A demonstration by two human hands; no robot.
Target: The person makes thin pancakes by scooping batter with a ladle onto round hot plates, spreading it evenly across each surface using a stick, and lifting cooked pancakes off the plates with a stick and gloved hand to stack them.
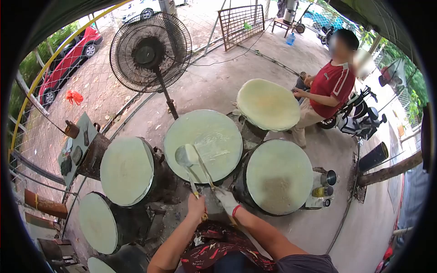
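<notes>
Watching through the head camera. My left hand has its fingers wrapped round the thin handle of a flat, round ladle, whose pale face lies on the near-left part of the middle steaming drum. My right hand, in a whitish glove with a red band at the wrist, has its fingers wrapped round a slim stick that crosses the ladle handle and reaches onto the same drum.

The drum top is a taut, smooth, pale green disc with a wet smear by the ladle. Similar discs sit close on the left and right, rims nearly touching. Open concrete lies beyond, toward the standing fan and a person in a red shirt.
</notes>
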